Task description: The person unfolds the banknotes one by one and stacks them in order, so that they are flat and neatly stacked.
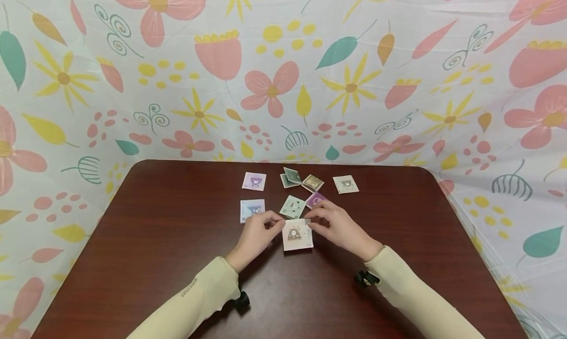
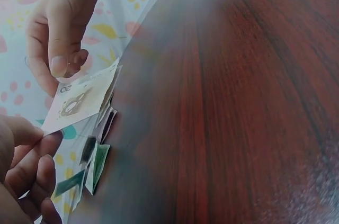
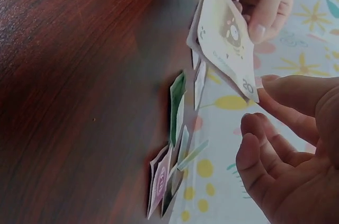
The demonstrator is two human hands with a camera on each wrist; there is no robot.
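A cream folded play banknote (image 1: 298,234), printed with a brown cartoon figure and a 20, is held up in front of me. My left hand (image 1: 260,231) pinches its upper left corner between thumb and finger. At the opposite upper corner, the thumb and index finger of my right hand (image 1: 340,227) pinch the edge, with the other fingers loosely curled. The right wrist view shows the note (image 3: 229,41) as two layers, slightly parted. Just beyond lie a green folded note (image 1: 293,207) and a purple one (image 1: 315,200), partly covered by my right hand.
A blue note (image 1: 251,209) lies beside my left hand, with a lilac note (image 1: 254,181) behind it. Farther back are a half-raised dark green note (image 1: 291,177), a brown note (image 1: 313,182) and a pale green note (image 1: 346,184). A flowered cloth (image 1: 272,90) hangs behind the wooden table (image 1: 168,231).
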